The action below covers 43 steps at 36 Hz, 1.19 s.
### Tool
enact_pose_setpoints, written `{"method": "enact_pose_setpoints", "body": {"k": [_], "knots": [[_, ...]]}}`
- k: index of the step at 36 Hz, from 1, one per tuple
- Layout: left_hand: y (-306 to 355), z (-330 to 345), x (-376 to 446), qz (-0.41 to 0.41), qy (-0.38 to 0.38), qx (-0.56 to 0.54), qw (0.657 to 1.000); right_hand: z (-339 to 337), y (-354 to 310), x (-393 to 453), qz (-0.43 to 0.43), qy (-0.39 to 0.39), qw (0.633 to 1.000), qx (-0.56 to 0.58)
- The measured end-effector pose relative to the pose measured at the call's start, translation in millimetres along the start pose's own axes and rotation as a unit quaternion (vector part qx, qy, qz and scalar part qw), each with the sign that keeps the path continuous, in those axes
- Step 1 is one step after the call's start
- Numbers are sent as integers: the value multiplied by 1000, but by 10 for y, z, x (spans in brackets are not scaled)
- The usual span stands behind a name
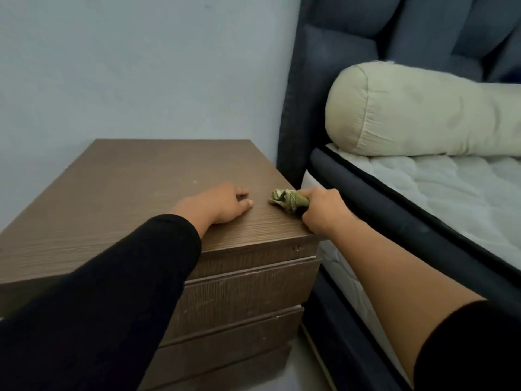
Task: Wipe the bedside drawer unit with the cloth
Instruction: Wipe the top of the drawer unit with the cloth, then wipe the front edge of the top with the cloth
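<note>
On top of the drawer unit, left hand rests palm-down, fingers loosely spread, gripping nothing. Right hand, fisted at the right edge, clutches the bunched cloth against the surface.

We see only the crumpled tip of the cloth; the rest is buried inside the grip of the right hand, so its size and pattern stay unknown. The left hand shows its back to us, with the palm hidden against the tabletop and the fingertips partly tucked under. Our left sleeve covers the left part of the drawer unit, so we cannot tell how far its drawer fronts reach. The bolster and mattress run off the right edge. A small fitting below the top's front edge is too small to identify.
</note>
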State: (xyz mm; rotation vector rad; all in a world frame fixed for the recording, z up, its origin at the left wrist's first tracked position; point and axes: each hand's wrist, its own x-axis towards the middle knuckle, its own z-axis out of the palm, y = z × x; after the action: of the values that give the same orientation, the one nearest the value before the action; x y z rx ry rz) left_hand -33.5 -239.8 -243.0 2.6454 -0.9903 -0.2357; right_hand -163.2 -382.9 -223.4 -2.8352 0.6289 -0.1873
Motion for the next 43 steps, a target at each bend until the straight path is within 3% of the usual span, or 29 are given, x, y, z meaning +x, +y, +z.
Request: {"method": "enact_pose_setpoints", "body": {"k": [11,18,27,35,43], "knots": [[301,-55,-525,8,-39,37,999,18,123,-644,10,54,997,57],[367,-54,-928,26,-23,16,999,146,242,-967,3,138,984,117],[292,-45,-1331,32,-13,1,999,355,116,-1189,90,300,904,292],[-123,-58,-1469,-9,11,-18,1000,634,-296,-1006,164,261,876,371],[-492,-139,-1588,-53,42,-37,997,871,-703,-1009,138,273,876,372]]}}
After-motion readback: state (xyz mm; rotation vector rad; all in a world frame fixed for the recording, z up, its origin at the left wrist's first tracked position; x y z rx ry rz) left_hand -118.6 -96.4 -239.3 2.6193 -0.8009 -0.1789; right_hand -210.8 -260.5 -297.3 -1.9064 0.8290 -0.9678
